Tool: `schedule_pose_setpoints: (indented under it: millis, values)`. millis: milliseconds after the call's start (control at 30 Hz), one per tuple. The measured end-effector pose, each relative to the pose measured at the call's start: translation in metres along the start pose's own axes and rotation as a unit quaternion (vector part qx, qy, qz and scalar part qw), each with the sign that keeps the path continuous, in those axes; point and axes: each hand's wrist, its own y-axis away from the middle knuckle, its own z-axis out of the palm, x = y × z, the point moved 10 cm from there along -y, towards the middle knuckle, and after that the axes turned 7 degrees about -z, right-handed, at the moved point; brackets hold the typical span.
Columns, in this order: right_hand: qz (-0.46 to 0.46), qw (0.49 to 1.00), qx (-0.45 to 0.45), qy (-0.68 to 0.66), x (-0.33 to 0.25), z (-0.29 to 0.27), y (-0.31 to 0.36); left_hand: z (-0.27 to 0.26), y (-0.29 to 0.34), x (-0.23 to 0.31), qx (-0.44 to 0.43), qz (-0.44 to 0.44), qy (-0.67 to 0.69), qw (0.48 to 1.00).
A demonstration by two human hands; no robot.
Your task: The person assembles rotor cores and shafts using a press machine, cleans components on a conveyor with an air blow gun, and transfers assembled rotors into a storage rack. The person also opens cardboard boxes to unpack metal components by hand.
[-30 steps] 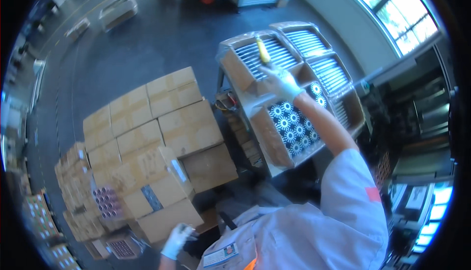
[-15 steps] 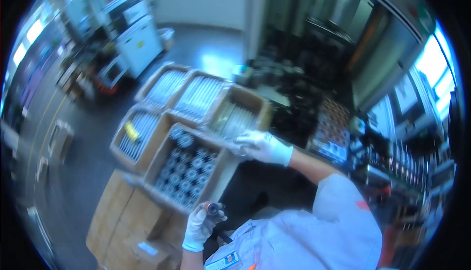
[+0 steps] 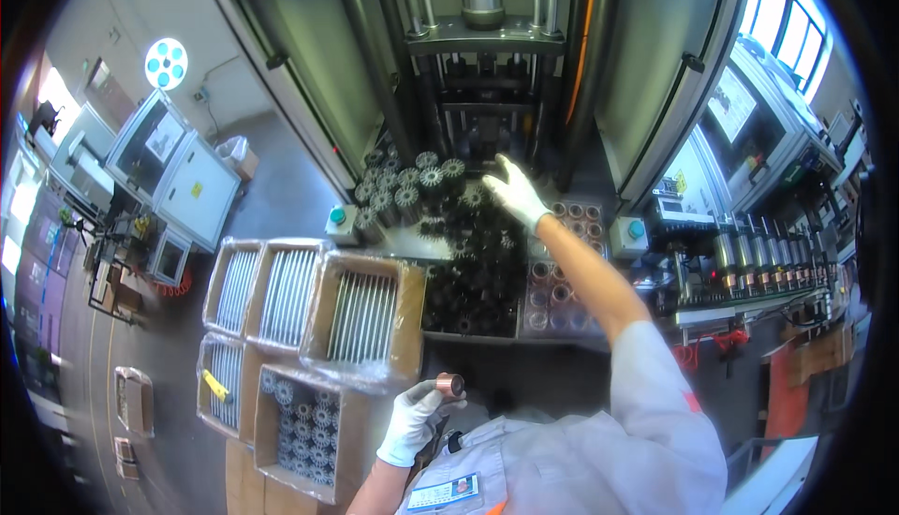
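Note:
My left hand [image 3: 412, 424], in a white glove, is closed round a short copper commutator [image 3: 450, 385] and holds it up at the near middle, in front of my body. My right hand [image 3: 517, 197], also gloved, is stretched far forward over the bench, its fingers apart and nothing visible in them. It is in front of the press [image 3: 487, 84], beside a pile of dark slotted metal cores [image 3: 473, 220]. Below my right forearm, a tray of copper rings [image 3: 559, 292] lies on the bench.
Cardboard boxes of metal rods [image 3: 361, 314] stand to the left, next to a box of slotted cores [image 3: 304, 426]. Green push-buttons [image 3: 338, 216] flank the press opening, along with side panels [image 3: 646, 75]. At right is a rack of upright shafts [image 3: 768, 267].
My view has swung right to face the press. My right hand has gone from the boxes to over the bench, its arm extended. My left hand still holds the commutator.

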Motion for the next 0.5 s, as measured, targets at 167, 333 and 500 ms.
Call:
schedule_pose_setpoints:
  millis: [167, 333, 500]
  values:
    - [0.028, 0.996, 0.055, 0.056, 0.013, -0.002, -0.049, 0.007, -0.043, 0.032, -0.014, 0.003, -0.039, 0.999]
    - [0.083, 0.984, 0.133, 0.081, 0.035, -0.010, -0.092, -0.012, -0.077, 0.070, 0.030, 0.038, -0.136, 0.990]
    - [0.050, 0.978, 0.198, 0.052, 0.050, -0.007, -0.127, -0.026, -0.101, 0.092, 0.040, 0.030, -0.160, 0.986]
